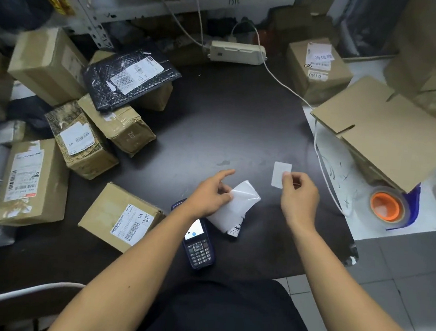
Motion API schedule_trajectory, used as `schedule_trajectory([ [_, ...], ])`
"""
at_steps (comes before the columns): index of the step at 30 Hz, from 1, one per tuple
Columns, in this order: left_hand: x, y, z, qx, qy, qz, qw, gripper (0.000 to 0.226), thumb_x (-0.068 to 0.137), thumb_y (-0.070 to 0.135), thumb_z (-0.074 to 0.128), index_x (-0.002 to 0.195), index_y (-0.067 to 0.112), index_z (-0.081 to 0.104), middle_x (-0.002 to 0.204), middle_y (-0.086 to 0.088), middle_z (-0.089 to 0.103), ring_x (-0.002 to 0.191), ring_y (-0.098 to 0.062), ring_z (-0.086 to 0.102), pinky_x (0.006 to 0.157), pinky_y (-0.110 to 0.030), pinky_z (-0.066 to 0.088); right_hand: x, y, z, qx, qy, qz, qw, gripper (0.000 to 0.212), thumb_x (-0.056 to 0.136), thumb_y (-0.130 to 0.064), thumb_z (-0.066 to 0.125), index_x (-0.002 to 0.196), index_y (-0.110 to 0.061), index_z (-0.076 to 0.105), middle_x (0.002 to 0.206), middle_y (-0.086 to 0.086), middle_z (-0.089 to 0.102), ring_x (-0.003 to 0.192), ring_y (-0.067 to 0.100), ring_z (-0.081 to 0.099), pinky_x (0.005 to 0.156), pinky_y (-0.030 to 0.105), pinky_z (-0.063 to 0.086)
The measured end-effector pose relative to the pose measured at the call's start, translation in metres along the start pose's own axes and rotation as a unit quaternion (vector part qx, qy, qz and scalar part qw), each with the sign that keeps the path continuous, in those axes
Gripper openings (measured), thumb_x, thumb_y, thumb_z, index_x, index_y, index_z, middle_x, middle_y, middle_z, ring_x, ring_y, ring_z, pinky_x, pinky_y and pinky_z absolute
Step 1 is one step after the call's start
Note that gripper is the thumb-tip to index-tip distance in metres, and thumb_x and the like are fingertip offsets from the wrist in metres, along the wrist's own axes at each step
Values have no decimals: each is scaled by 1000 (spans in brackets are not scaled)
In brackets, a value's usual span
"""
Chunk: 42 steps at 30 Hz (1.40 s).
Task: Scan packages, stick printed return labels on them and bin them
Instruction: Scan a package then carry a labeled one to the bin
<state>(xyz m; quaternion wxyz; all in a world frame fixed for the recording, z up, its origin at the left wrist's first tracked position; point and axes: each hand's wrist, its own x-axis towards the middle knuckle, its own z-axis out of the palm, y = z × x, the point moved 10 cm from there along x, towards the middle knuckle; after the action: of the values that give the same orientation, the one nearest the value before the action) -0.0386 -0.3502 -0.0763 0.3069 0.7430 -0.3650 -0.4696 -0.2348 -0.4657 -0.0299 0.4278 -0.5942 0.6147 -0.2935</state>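
Showing: a person's two bare forearms reaching over a dark tabletop crowded with parcels.
Right hand: fingers curled, thumb and forefinger pinching the lower right corner of a small blank white label, held just above the tabletop.
Left hand: thumb and curled fingers gripping a crumpled strip of white backing paper; the forefinger points straight forward.
Scanner: a dark blue handheld unit with keypad and lit screen, lying flat on the tabletop, partly under the left wrist and the paper.
Nearest package: a brown cardboard box with a barcode label, just left of the scanner.
Package pile: brown boxes stacked at the left edge, with a black bubble mailer resting tilted on top.
Far box: a labelled carton at the back right.
Right side: a folded cardboard flap overhanging a tape roll with an orange core.
Rear: a white power strip, its cable trailing to the right.
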Motion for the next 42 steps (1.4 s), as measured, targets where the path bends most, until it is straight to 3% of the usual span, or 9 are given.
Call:
schedule_trajectory([
  [5,-29,17,-48,-54,188,-2,981,27,97,26,57,125,27,59,92,1,68,82,-8,61,76,-21,50,-44,-60,38,-112,-10,-264,958,12,93,-22,65,88,-12,65,84,-1,61,74,16,54,67,25,36],
  [9,-57,1,-72,-218,200,-54,954,24,98,47,53,100,25,61,76,-2,71,66,-13,66,70,-29,52,-85,-92,86,-169,-25,-410,896,26,94,-35,56,83,-13,66,81,-1,64,75,20,55,64,31,42],
  [14,-99,-47,-119,-270,273,-98,918,29,91,12,63,118,20,57,89,-6,69,64,-9,63,54,-22,42,-139,-120,147,-170,-92,-537,821,31,93,-38,56,89,-10,68,93,7,65,82,28,57,65,39,48],
  [17,-128,-68,-141,-281,287,-80,912,32,95,5,61,121,21,54,84,-4,67,55,-4,57,51,-20,44,-154,-116,187,-141,-244,-516,809,35,87,-42,66,108,-14,62,110,6,58,98,20,52,80,28,44],
  [20,-154,-96,-164,-281,323,-83,900,35,95,11,64,123,28,54,95,-6,68,76,-13,65,60,-25,48,-150,-108,220,-63,-399,-286,869,45,84,-36,75,122,-26,51,117,-6,54,99,3,56,81,17,44],
  [23,-170,-117,-173,-301,328,-92,891,43,91,9,69,123,34,54,103,-9,71,83,-18,68,71,-34,56,-164,-111,259,-17,-486,-128,864,40,87,-26,74,120,-26,51,100,2,65,82,9,65,67,20,51],
  [28,-189,-139,-194,-253,372,-127,884,40,88,9,72,116,31,55,87,3,69,77,-10,66,58,-14,47,-188,-134,309,-136,-505,-205,828,28,87,-22,73,111,-25,59,85,0,66,74,13,62,66,21,49],
  [36,-194,-123,-209,57,387,-172,904,61,94,26,64,147,29,35,126,-7,59,115,-31,57,86,-39,45,-230,-153,338,-310,-480,-440,693,30,93,-23,62,121,-14,56,109,8,65,100,29,61,78,36,45],
  [42,-211,-146,-213,52,421,-210,881,65,94,39,64,149,31,30,124,-1,38,106,-29,57,77,-32,43,-202,-157,328,-292,-406,-419,758,42,96,-31,58,134,-15,50,127,6,49,120,26,49,91,36,43],
])
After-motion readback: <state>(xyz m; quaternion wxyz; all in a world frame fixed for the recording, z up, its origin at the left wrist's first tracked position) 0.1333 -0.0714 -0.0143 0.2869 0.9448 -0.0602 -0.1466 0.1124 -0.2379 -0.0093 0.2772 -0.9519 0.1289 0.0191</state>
